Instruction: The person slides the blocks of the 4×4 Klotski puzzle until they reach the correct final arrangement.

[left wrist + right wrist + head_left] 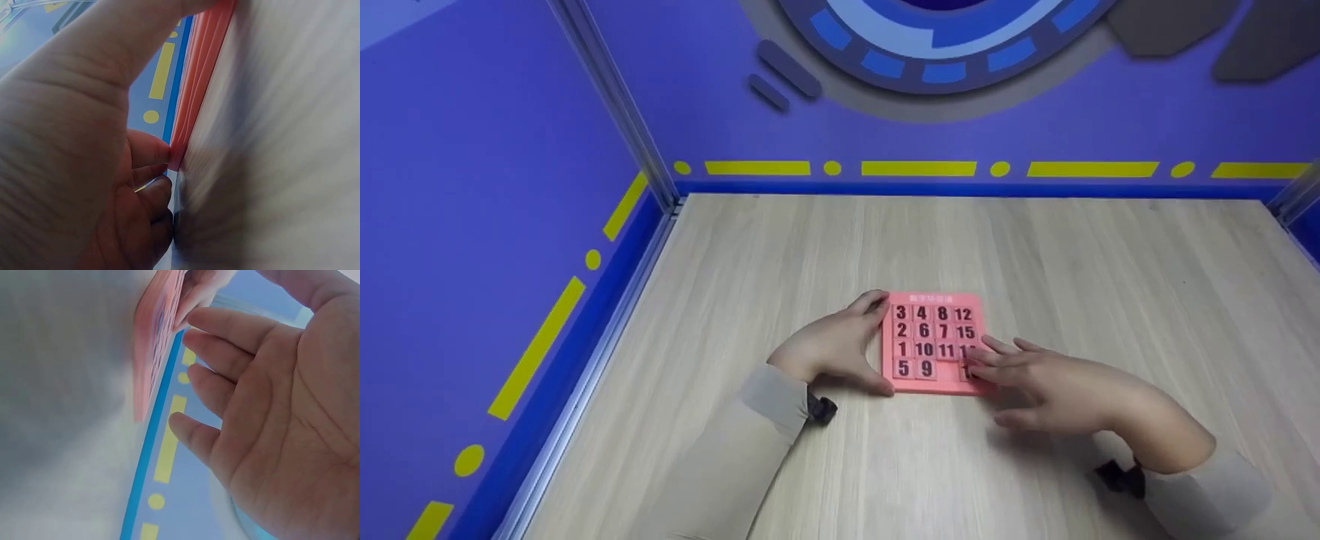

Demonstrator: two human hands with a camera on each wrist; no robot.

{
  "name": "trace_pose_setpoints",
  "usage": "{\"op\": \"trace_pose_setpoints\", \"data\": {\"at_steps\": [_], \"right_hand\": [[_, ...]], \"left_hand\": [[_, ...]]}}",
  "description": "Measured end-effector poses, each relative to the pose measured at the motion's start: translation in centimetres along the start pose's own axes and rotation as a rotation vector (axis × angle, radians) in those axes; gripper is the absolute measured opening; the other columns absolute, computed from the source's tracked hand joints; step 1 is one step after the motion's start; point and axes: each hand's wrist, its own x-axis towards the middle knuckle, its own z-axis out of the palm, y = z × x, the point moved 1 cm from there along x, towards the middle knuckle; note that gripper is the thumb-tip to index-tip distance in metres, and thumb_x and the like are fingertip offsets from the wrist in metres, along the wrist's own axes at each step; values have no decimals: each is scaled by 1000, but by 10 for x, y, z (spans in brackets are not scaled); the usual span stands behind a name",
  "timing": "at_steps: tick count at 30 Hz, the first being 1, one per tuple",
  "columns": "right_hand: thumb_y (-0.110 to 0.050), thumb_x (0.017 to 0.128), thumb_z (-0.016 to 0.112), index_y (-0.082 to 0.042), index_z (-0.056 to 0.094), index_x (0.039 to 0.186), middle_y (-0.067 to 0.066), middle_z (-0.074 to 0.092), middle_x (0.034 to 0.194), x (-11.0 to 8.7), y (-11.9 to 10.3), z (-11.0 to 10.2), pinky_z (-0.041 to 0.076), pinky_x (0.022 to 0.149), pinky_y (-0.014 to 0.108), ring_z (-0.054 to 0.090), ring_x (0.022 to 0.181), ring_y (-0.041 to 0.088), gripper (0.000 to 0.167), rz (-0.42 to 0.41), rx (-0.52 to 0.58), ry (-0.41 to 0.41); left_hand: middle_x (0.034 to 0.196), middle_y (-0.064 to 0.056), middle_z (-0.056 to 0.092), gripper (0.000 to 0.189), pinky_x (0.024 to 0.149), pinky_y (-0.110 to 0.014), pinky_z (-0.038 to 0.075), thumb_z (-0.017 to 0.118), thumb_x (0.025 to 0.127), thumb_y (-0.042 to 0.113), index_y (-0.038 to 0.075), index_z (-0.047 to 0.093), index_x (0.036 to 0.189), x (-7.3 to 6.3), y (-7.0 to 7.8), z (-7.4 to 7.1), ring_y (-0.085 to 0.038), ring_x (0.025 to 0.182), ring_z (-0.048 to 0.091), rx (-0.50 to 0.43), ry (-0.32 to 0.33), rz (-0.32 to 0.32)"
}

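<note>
A pink sliding number puzzle point(934, 387) lies flat on the table, its square tiles printed with black numbers. The bottom row has a gap just right of the 9 tile point(926, 368). My left hand point(834, 343) grips the puzzle's left side, thumb at the near corner and fingers at the far corner; the left wrist view shows the puzzle's pink edge point(197, 84) between them. Over the lower right tiles, my right hand point(1057, 386) reaches with extended fingers, covering part of two tiles. Its fingers are fairly straight in the right wrist view.
The wooden table point(780, 247) meets a blue back wall point(930, 139) with yellow dashes. A blue side panel point(495, 225) with a metal rail borders the left. Black straps circle both wrists.
</note>
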Motion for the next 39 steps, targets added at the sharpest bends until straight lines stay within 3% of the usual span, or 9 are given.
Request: {"op": "trace_pose_setpoints", "data": {"at_steps": [12, 19, 39], "right_hand": [[-51, 106, 75, -10, 64, 161, 13, 49, 178, -8, 6, 9, 30, 137, 73, 42, 168, 44, 69, 13, 8, -38], [-50, 105, 75, -10, 61, 164, 13, 49, 178, -4, 4, 13, 30, 138, 71, 43, 168, 43, 73, 5, -10, -29], [-49, 106, 75, -16, 58, 167, 7, 44, 182, 6, 4, 22, 27, 140, 68, 35, 172, 42, 71, -45, 21, 4]], "left_hand": [[194, -3, 8, 146, 142, -40, 36, 102, 73, 56, 12, 16, 182, 0, 0, 3, -28, 177, 27, -4, 8, 9], [194, -2, 8, 147, 142, -42, 35, 102, 72, 57, 12, 16, 182, -3, 0, 3, -29, 176, 28, 1, 14, -15], [194, -2, 8, 148, 142, -41, 34, 102, 73, 58, 12, 14, 183, 1, 1, 1, -27, 177, 26, -4, 4, 5]]}}
